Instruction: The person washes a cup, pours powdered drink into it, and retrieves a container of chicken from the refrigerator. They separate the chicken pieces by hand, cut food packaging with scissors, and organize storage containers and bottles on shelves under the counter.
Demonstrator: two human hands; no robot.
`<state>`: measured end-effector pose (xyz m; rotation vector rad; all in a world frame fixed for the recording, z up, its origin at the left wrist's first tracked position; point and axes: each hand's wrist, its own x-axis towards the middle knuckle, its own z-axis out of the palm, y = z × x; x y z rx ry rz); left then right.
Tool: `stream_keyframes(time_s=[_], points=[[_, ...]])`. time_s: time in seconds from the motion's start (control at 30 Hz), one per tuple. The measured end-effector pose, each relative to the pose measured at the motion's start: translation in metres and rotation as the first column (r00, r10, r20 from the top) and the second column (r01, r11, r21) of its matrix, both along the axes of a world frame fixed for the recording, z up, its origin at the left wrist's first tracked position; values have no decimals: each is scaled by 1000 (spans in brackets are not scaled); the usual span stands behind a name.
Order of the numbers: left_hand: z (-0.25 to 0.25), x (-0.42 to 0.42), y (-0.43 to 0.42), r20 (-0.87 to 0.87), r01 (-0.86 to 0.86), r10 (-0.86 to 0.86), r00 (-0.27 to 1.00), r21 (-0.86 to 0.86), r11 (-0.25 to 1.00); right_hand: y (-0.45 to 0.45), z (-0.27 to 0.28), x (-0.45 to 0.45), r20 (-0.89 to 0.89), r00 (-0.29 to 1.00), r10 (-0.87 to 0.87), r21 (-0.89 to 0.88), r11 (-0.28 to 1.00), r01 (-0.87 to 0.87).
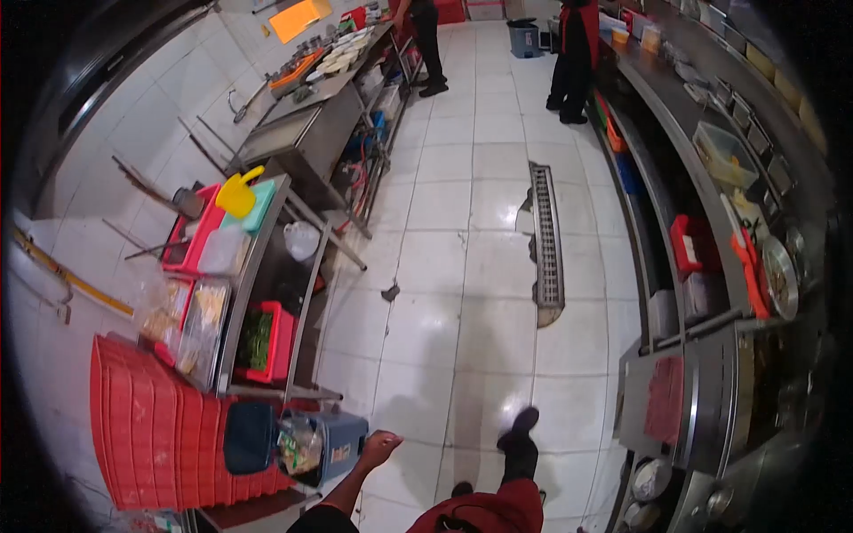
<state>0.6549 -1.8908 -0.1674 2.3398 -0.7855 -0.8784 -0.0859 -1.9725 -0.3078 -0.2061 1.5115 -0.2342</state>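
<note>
My left hand (380, 447) hangs low in front of me with its fingers curled together, and nothing shows in it. Just left of it stands a grey-blue waste bin (344, 449) holding plastic bags and wrappers (300, 447). The bin's dark lid (250, 437) is tipped back against stacked red crates (160, 426). My right hand is out of view. One of my feet (519, 431) is stretched forward on the white tiled floor.
A metal drain grate (548, 240) with broken edges lies in the floor. At left, a steel rack (267, 204) carries tubs and a yellow jug (238, 192). Steel counters (657, 98) line the right. Two people in dark trousers (427, 40) stand farther ahead.
</note>
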Motion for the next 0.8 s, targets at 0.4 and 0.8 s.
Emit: stream_keyframes(time_s=[0.4, 0.8], points=[[57, 175, -233, -331, -660, 719, 611, 290, 693, -772, 363, 737, -786, 28, 617, -434, -519, -736], [-24, 488, -678, -332, -587, 544, 771, -38, 809, -1092, 204, 964, -809, -49, 586, -323, -513, -795]])
